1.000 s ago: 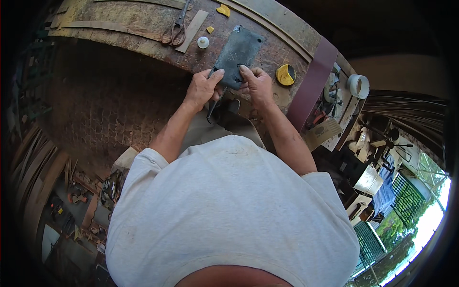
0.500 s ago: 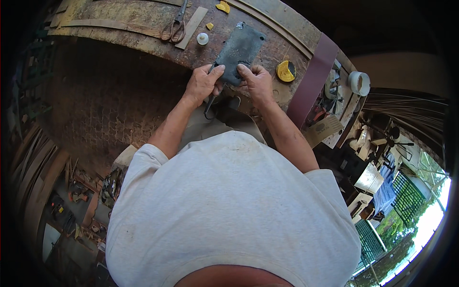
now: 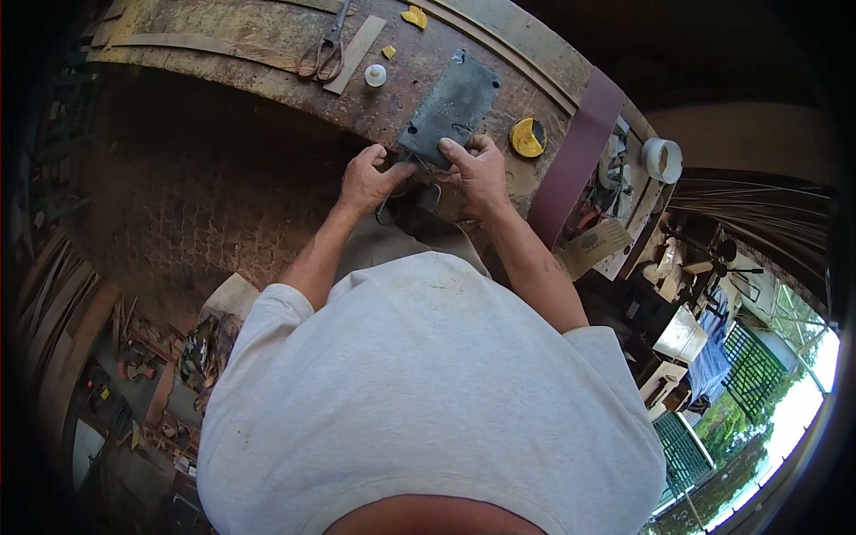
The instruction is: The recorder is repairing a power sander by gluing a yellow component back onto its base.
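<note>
A dark grey, worn rectangular plate [image 3: 455, 98] with holes near its corners is tilted over the near edge of the bench. My right hand [image 3: 481, 176] grips its near right corner, thumb on top and fingers beneath. Just off the near left corner is my left hand [image 3: 364, 183], fingers curled and thumb stretched toward the plate. A dark cord [image 3: 382, 214] hangs below the left thumb, apparently held against the curled fingers. Fine strands show between the two hands at the plate's near edge. The undersides of both hands are hidden.
On the worn wooden bench [image 3: 259, 58] lie scissors [image 3: 328, 52], a flat wood strip [image 3: 357, 55], a small white bottle [image 3: 375, 76] and yellow pieces [image 3: 414, 16]. To the right are a yellow-and-black round object [image 3: 528, 137], a maroon strip [image 3: 580, 152] and a white tub [image 3: 662, 160].
My left hand has let go of the plate's near left corner and moved slightly down and left. The right hand still holds the plate, now uncovered at that corner.
</note>
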A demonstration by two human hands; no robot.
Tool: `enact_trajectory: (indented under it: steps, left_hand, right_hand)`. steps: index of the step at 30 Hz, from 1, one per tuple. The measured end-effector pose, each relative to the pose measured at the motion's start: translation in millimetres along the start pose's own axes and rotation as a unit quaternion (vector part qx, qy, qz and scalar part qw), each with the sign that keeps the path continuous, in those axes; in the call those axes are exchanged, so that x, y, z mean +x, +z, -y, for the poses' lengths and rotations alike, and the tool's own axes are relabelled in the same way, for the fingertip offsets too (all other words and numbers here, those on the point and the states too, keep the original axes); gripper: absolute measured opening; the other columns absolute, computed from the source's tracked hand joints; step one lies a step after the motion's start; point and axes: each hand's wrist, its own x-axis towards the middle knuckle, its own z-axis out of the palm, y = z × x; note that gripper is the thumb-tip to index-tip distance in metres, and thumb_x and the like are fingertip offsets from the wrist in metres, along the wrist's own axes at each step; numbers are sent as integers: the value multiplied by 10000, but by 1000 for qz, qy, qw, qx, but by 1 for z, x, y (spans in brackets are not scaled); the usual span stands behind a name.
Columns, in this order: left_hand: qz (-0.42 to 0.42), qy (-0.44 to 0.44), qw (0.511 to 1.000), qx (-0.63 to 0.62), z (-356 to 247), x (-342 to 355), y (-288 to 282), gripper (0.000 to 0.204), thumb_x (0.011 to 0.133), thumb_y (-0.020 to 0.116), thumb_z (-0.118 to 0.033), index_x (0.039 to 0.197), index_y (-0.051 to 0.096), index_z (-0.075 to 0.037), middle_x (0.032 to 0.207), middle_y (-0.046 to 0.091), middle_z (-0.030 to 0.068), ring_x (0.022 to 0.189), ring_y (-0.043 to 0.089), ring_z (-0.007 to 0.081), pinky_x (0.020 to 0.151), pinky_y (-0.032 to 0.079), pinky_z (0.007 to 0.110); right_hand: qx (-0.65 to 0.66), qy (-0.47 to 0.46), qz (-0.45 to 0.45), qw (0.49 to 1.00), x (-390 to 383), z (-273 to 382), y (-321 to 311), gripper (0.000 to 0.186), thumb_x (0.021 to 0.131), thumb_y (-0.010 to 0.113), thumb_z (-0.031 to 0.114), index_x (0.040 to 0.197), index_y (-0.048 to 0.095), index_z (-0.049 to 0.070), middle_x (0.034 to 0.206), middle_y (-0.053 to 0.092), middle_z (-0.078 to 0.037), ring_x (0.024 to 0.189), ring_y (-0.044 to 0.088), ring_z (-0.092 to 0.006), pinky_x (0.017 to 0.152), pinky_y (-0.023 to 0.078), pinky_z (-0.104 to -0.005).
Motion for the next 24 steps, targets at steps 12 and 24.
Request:
enact_trajectory:
  steps: [12, 24]
  left_hand:
    - [235, -195, 888, -344, -33, 25, 8, 611, 875, 896, -251, 1302, 526, -16, 873, 643, 48, 689, 637, 129, 545, 496, 284]
    - [158, -447, 812, -341, -174, 20, -9, 180, 949, 729, -152, 940, 571, -67, 720, 586, 61, 589, 596, 165, 475, 474, 363]
  right_hand:
    - [-17, 24, 20, 999, 37, 60, -13, 411, 953, 892, 272, 1137, 621, 24, 866, 669, -10, 644, 663, -90, 641, 693, -346]
    - [-501, -175, -7, 847, 65, 147, -15, 519, 941, 848, 455, 1144, 760, -14, 1061, 775, -165, 974, 753, -288, 892, 579, -411]
